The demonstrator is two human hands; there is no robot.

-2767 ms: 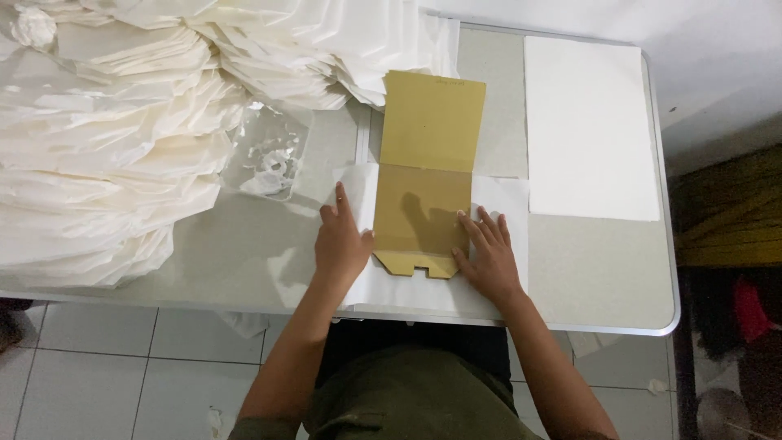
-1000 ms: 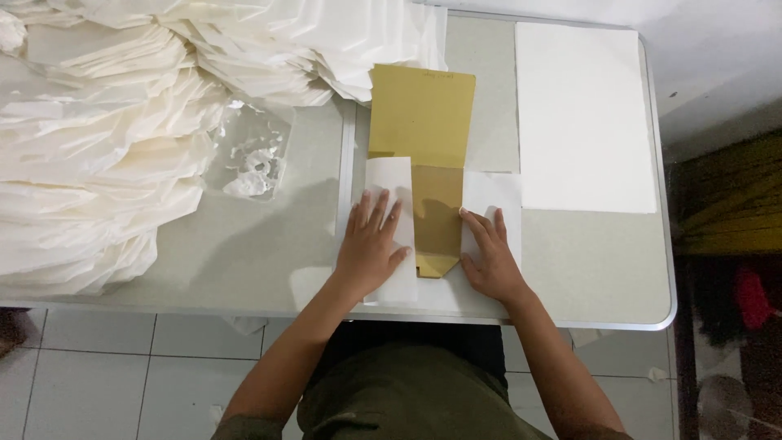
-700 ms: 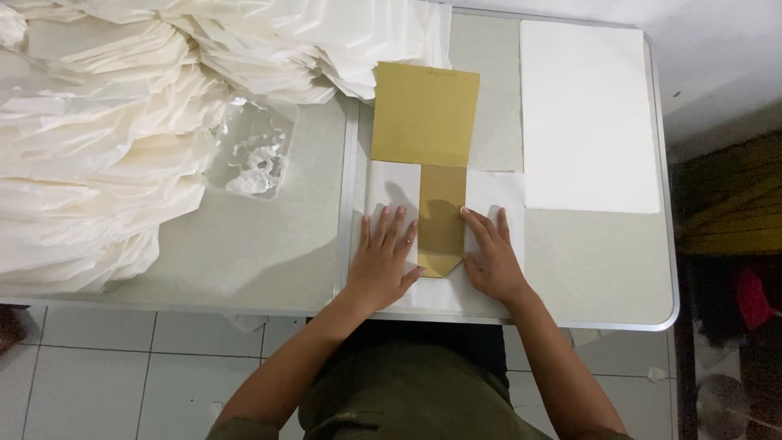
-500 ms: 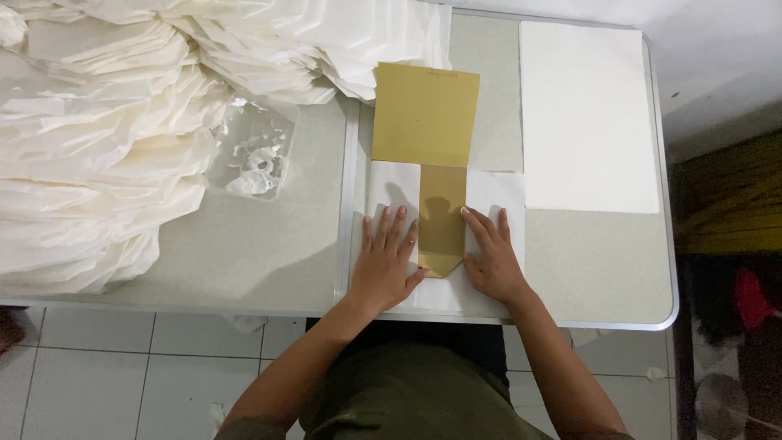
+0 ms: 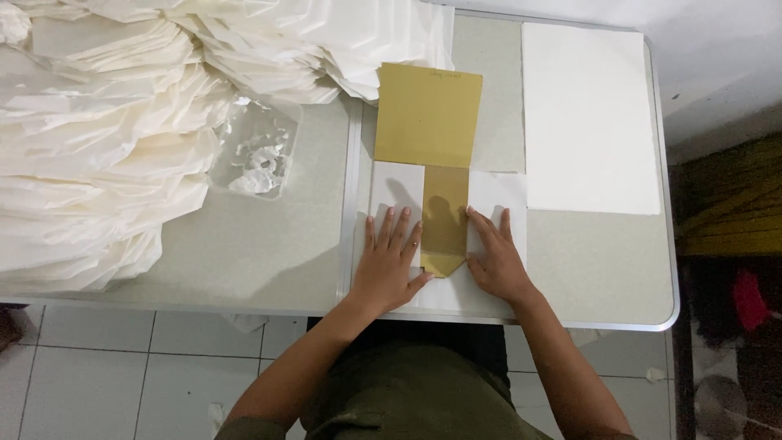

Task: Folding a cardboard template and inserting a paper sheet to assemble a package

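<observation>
A gold card sheet (image 5: 429, 114) lies on the table, its lower part narrowed to a strip (image 5: 445, 220) between two folded-in white flaps. My left hand (image 5: 393, 261) presses flat on the left white flap (image 5: 394, 186). My right hand (image 5: 494, 257) presses flat on the right white flap (image 5: 501, 194). Both hands have fingers spread and grip nothing. The strip ends in a pointed tip between my thumbs.
A stack of white sheets (image 5: 588, 114) lies at the right of the grey table (image 5: 595, 269). A large heap of folded white paper pieces (image 5: 98, 138) covers the left and back. A clear plastic bag (image 5: 257, 155) with scraps sits beside the heap.
The gold card's side flaps were folded inward, showing their white backs and narrowing the lower gold part to a strip. Both hands moved onto the flaps and now press them flat.
</observation>
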